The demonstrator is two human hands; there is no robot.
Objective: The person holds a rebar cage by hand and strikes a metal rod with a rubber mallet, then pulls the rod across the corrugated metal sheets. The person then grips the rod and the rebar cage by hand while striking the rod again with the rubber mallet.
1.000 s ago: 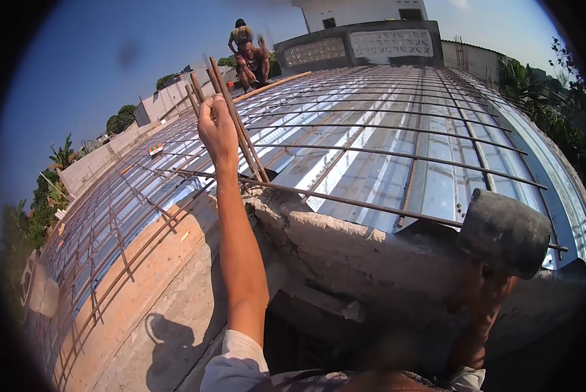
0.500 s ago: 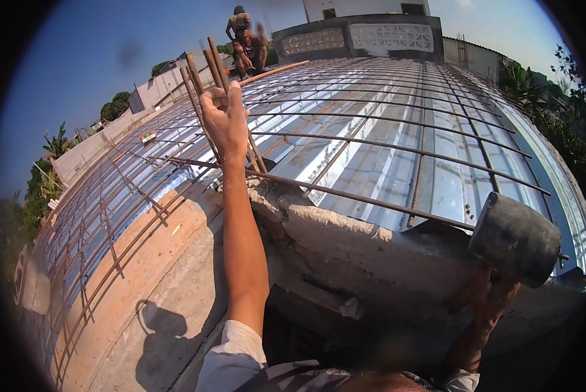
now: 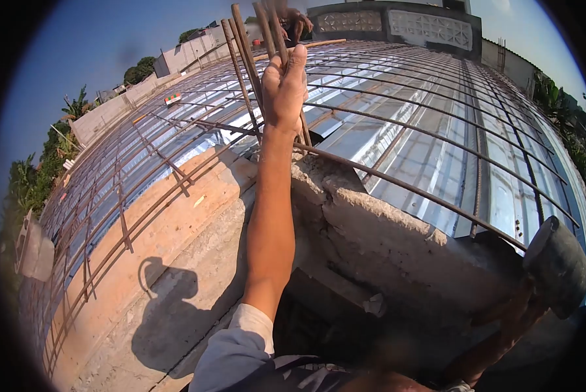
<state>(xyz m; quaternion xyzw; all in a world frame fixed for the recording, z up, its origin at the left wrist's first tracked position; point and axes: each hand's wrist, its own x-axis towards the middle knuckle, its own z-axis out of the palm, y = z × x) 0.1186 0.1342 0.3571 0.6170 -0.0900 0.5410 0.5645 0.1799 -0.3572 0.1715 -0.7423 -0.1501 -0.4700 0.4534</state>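
Note:
My left hand (image 3: pixel 285 91) reaches forward with its fingers curled round the upright rebar (image 3: pixel 278 32) at the roof's corner, thumb pointing up. More rusty upright rods (image 3: pixel 246 62) stand just left of it. At the lower right, my right hand (image 3: pixel 535 300) is in shadow, closed against the underside of a dark, scuffed bucket (image 3: pixel 557 264). The bucket is tilted, and what is inside it cannot be seen. Below my left hand, the rods go down behind the rough concrete corner (image 3: pixel 312 179).
A rebar grid (image 3: pixel 397 124) covers shiny metal roof sheets (image 3: pixel 423 183). Concrete walls (image 3: pixel 371 215) drop into a dark gap below me. A person (image 3: pixel 294 23) crouches at the far edge. A concrete block (image 3: pixel 34 248) sits at the left.
The view has swung left and down, so the scene sits further right. My left hand stays at the upright rods. The bucket now appears lower, nearer the right edge.

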